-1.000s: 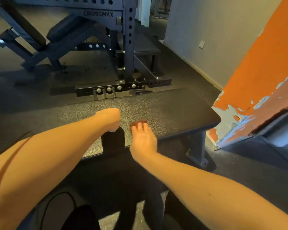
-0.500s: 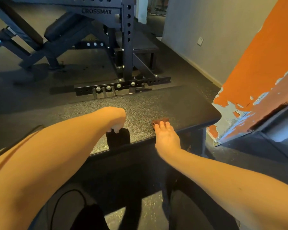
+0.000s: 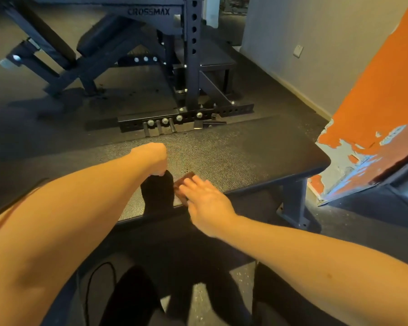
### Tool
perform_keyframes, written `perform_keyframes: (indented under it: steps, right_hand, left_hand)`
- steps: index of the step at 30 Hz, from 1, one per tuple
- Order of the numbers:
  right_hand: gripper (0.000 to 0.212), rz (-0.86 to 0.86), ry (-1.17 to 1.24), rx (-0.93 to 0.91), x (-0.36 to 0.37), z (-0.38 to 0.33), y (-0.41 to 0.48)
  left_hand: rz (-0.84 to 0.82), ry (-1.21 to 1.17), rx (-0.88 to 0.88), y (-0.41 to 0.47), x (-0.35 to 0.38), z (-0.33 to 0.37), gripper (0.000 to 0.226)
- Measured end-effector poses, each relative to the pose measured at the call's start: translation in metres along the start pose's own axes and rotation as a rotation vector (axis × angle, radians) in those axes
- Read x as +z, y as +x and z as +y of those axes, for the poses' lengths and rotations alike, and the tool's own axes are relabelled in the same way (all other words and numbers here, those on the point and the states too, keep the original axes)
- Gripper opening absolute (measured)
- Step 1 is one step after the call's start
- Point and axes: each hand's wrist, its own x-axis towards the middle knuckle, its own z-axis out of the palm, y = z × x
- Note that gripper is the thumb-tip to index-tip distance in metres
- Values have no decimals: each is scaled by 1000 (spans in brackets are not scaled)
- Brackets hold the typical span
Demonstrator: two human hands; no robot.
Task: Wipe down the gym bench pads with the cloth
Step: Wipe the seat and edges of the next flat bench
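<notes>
Right hand (image 3: 207, 205) has swung back to the left since half a second ago. It dragged the brown cloth (image 3: 183, 181) along the near edge of the bench pad (image 3: 245, 156), and the cloth is now just beside the left hand's shadow. Its fingers are laid flat and spread on top of the cloth, pressing it to the pad, not curled round it. Left hand (image 3: 151, 157) hasn't really budged: it's balled into a fist, knuckles down on the pad, and I can't see anything in it. From that fist the cloth sits at about 4 o'clock, close but not touching. Pad itself is black and pebbly, running left to right in front of the person. Past it at 12 o'clock stands a dark rack (image 3: 191, 67) marked CROSSMAX, with an incline bench (image 3: 97, 41) at 11 o'clock. Over at 2 o'clock there's an orange panel (image 3: 375, 102) with peeling paint.
</notes>
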Motion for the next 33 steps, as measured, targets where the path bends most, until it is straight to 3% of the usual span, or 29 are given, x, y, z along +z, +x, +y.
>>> perform_keyframes:
  steps: [5, 8, 14, 19, 24, 27, 30, 33]
  right_hand:
    - [52, 58, -82, 346, -23, 77, 30]
    - [53, 66, -69, 459, -16, 58, 38]
    - [60, 41, -79, 231, 13, -34, 61]
    - [54, -50, 22, 32, -10, -4, 50]
    - [51, 2, -82, 331, -32, 94, 67]
    - [53, 5, -95, 454, -28, 85, 79]
    - [53, 14, -88, 371, -15, 38, 94]
    - [55, -62, -52, 199, 3, -16, 107]
  left_hand:
    - [112, -137, -20, -5, 6, -14, 11]
    - [111, -137, -35, -4, 9, -19, 11]
    - [129, -47, -58, 1, 13, -28, 11]
    - [59, -97, -60, 13, 15, -31, 28]
    - [68, -138, -23, 20, 22, -36, 18]
    - [42, -160, -44, 21, 22, -35, 20]
    - [-10, -141, -40, 20, 18, -35, 19]
    - [8, -115, -22, 19, 18, -37, 35]
